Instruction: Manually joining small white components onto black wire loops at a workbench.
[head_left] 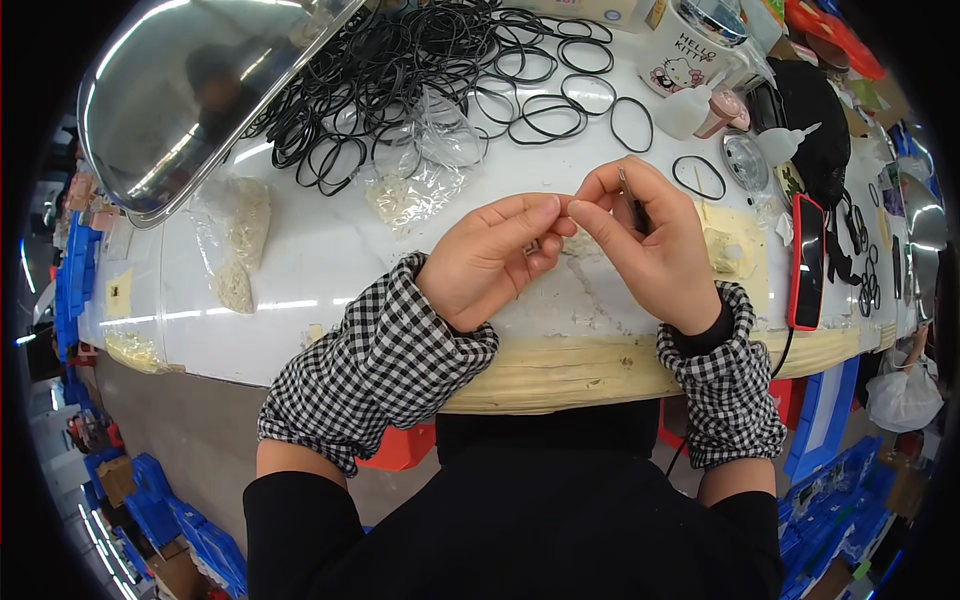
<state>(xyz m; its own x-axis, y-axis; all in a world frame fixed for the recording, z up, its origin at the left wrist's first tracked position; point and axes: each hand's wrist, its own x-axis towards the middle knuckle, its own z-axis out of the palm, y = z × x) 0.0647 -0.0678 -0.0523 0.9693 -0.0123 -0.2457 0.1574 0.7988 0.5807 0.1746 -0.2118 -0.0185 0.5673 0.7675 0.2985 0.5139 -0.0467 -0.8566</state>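
Over the white table, the fingertips of both my hands meet in front of me. My left hand [490,255] is closed, its thumb and forefinger pinching something too small to make out. My right hand [655,250] also has thumb and forefinger pinched at that spot. A slim dark tool with a metal tip [632,200] is tucked within its curled fingers; its exact kind is unclear. Beyond my hands, black rubber rings [400,70] are heaped, and several lie singly. A clear bag of small pale pieces [410,195] lies open-looking beyond my left hand.
A large shiny metal tray [190,100] stands at the far left, above another bag of pale pieces [240,235]. To the right are a red-edged phone [807,262] with a cable, a white cup [690,60] and a black cap [812,125]. Yellowish tape [570,375] covers the near edge.
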